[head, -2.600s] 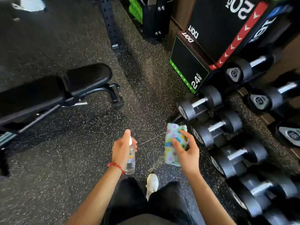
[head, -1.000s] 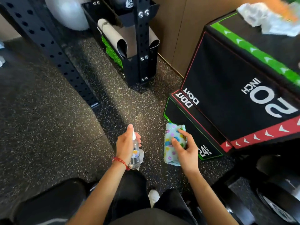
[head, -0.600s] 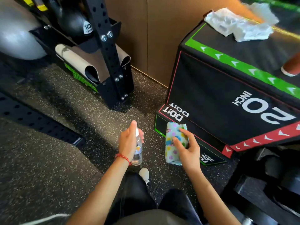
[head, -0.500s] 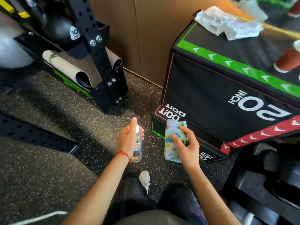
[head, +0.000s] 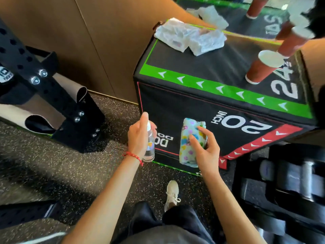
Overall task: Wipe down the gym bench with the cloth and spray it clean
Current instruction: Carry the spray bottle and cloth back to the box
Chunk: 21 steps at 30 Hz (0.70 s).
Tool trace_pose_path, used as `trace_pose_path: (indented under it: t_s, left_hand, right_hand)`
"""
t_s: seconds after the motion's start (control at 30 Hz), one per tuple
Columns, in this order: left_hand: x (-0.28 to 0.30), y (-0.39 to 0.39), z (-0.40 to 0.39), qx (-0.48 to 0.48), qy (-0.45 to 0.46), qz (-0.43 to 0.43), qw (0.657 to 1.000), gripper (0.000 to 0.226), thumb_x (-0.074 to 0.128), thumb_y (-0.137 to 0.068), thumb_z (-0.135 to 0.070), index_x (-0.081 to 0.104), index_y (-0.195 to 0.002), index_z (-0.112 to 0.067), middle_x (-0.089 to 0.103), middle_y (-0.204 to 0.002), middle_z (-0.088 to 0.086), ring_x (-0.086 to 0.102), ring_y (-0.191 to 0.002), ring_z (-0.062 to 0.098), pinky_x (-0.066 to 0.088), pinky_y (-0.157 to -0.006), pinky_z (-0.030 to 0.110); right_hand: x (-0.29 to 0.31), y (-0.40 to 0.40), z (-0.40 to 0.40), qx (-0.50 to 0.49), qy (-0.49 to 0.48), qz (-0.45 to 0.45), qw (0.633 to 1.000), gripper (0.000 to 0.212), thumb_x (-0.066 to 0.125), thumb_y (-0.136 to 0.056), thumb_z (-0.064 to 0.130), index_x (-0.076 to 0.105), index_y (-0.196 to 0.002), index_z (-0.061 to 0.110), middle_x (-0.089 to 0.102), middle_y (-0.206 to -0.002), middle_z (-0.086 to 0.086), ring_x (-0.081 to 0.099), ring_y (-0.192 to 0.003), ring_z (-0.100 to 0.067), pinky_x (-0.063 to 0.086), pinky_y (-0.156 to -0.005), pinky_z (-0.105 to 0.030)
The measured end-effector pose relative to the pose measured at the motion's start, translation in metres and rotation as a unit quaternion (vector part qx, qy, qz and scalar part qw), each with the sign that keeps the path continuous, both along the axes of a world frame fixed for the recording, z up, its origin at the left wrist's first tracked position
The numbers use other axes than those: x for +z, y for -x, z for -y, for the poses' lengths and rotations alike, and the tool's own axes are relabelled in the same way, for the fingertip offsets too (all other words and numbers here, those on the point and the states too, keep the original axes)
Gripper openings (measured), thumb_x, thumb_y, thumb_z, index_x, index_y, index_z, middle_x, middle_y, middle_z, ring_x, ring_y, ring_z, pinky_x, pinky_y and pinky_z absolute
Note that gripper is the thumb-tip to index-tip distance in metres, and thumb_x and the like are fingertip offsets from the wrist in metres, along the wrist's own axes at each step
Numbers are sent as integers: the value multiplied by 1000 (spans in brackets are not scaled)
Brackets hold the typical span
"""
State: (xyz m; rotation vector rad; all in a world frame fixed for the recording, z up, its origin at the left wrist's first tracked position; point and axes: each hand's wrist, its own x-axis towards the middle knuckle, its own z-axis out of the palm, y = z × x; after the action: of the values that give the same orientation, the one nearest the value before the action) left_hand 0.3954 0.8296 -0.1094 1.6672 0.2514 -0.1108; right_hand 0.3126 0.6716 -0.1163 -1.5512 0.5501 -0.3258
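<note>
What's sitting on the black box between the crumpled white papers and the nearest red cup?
Nothing: the head view shows bare black box top between the crumpled papers and nearest red cup.

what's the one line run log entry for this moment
left hand: holds spray bottle | right hand: holds cloth | facing: plyo box | bench: not in view | wipe: not begun

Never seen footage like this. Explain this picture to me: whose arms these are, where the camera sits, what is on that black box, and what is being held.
No machine here: a person wears one camera on the head, looking forward and down, so the arms are their own. The left hand grips a small clear spray bottle, forefinger on its top. The right hand holds a folded, colourful patterned cloth. Ahead stands a black padded jump box; on top lie crumpled white papers and a red paper cup. The gym bench is not clearly in sight.
</note>
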Motion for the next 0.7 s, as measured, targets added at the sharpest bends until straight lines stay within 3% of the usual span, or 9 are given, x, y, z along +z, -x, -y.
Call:
trace_pose_path:
  t_s: [0.1,0.3,0.43,0.57,0.7]
  left_hand:
    - [11,-32,34,-6,19,18,1000,56,38,-96,-38,57,-52,-9,55,-41,-2,53,-40,8,42,-43,15]
    - [49,-86,84,-24,52,79,995,59,34,-88,-45,56,-51,-4,56,-46,6,54,-48,15,43,-51,20]
    - [76,-118,104,-54,56,128,989,67,31,-89,-46,55,-55,7,54,-49,12,52,-48,15,41,-50,17]
    - [93,-155,118,-60,82,139,985,59,33,-97,-38,57,-62,3,54,-51,11,52,-46,13,42,-47,17]
    - [102,-191,130,-81,95,158,979,60,35,-94,-42,57,-62,3,55,-53,12,55,-48,13,44,-51,18]
  right_hand:
    - [7,-31,26,-13,5,7,1000,26,68,-83,17,61,-99,36,67,-103,-5,68,-89,-21,57,-75,-42]
    - [34,-91,72,-28,24,48,998,27,69,-82,14,62,-97,36,66,-106,-5,64,-98,-23,52,-87,-46]
    - [51,-125,92,-30,42,67,996,28,68,-82,14,61,-95,37,66,-103,-5,64,-95,-21,54,-84,-43]
    - [57,-155,103,-43,37,79,995,26,68,-82,16,61,-96,37,67,-104,-9,66,-91,-21,57,-77,-36]
    - [56,-181,107,-57,27,68,996,25,68,-82,17,61,-96,37,67,-105,-6,67,-92,-18,57,-75,-34]
